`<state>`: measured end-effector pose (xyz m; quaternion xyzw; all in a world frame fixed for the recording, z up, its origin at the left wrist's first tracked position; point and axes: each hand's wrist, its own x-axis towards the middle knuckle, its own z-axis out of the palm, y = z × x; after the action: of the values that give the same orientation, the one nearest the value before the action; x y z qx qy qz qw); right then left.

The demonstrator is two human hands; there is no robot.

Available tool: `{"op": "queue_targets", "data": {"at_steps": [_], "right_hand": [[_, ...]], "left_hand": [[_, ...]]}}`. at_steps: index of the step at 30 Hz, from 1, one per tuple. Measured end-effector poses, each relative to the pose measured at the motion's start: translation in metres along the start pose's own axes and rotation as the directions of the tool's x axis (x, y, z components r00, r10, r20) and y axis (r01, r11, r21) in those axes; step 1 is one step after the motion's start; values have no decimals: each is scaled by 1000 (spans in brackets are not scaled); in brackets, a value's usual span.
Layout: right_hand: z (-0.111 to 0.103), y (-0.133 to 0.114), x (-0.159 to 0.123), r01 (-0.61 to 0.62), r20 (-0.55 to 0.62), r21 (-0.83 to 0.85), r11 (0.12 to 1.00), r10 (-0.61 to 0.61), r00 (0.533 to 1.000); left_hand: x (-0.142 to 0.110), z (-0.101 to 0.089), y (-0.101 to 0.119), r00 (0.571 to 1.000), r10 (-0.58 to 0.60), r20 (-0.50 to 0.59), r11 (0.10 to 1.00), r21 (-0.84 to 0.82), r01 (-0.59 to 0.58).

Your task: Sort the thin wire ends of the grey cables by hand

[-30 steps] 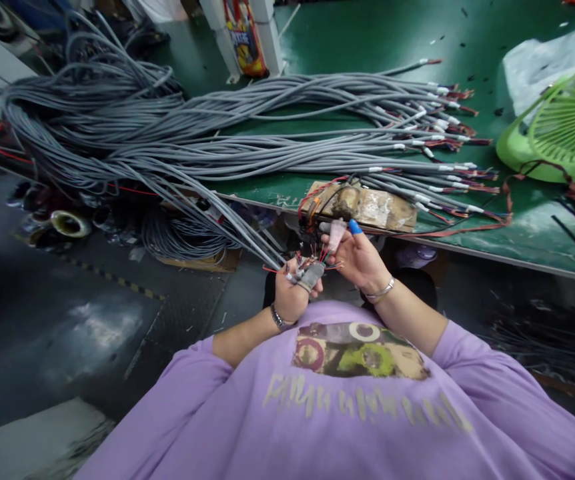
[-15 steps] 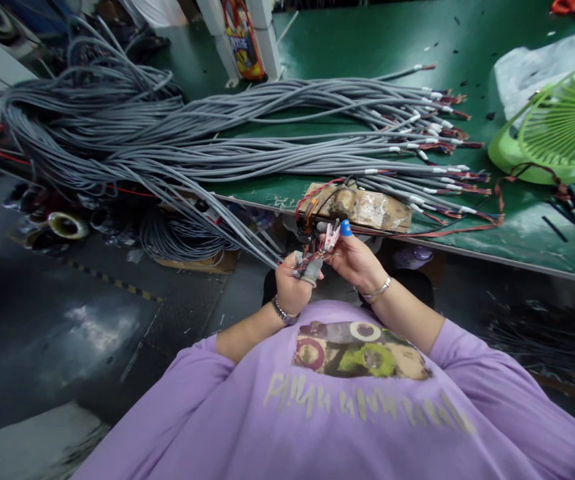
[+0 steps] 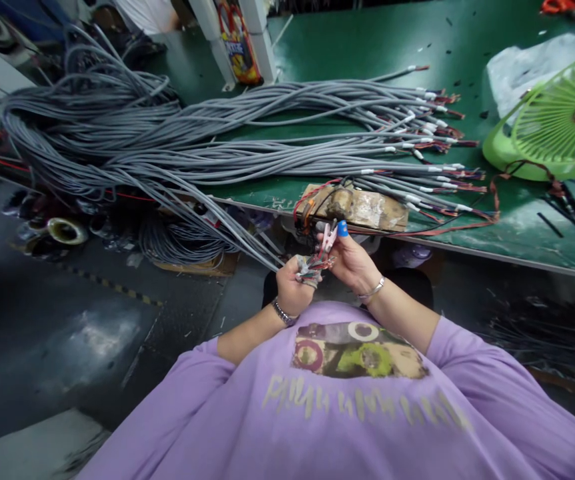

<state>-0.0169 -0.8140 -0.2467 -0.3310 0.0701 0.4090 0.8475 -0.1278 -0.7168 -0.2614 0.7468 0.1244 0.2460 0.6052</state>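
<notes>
My left hand is closed around the ends of several grey cables, with grey coverings on its fingertips. From its grip, thin coloured wires in red, green and dark shades fan out towards my other hand. My right hand, a blue cover on its thumb, is pinched around a small pink clip just above the wires. Its other fingers sit close behind the wire ends and are partly hidden. Right behind the hands, at the bench edge, lies a worn cardboard-covered block.
A large bundle of grey cables spreads over the green bench, its stripped ends to the right. A green fan, a plastic bag and black-handled cutters lie on the right. Coiled cable sits below.
The wire ends in my left hand are now more spread and visible, its fingers drawn back slightly. My right hand stays by the pink clip. The view shifts slightly.
</notes>
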Motion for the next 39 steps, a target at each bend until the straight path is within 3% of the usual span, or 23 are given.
{"op": "queue_targets", "data": {"at_steps": [8,12,14,19,22,26,29,31,35,39], "right_hand": [[-17,-1,-4,-109,94,-12,994,109,990],[-32,-2,-14,-223,257,-173,959,263,930],[-34,-2,-18,-212,307,-274,938,295,905],[-22,5,-20,-46,171,-430,901,132,977],[-14,8,-21,40,154,-483,875,40,987],[-9,11,-26,91,206,-516,852,20,978],[-13,10,-26,105,220,-543,833,21,975],[-18,7,-24,75,194,-528,846,34,980],[-28,4,-20,-22,148,-460,888,101,984],[-28,10,-23,100,159,-502,859,-22,987]], "left_hand": [[-7,-9,12,993,-119,5,990,-79,119],[-4,-14,13,961,-277,14,944,-179,275],[-2,-16,9,947,-320,37,924,-207,321],[-3,-17,2,934,-339,109,914,-195,355],[-2,-18,6,918,-357,175,911,-151,383],[3,-19,13,827,-412,382,886,-45,462],[7,-18,16,772,-456,443,860,-4,510],[8,-17,17,789,-461,406,857,-26,514],[9,-14,17,859,-471,203,846,-173,504],[9,-11,15,874,-461,152,840,-242,485]]}}
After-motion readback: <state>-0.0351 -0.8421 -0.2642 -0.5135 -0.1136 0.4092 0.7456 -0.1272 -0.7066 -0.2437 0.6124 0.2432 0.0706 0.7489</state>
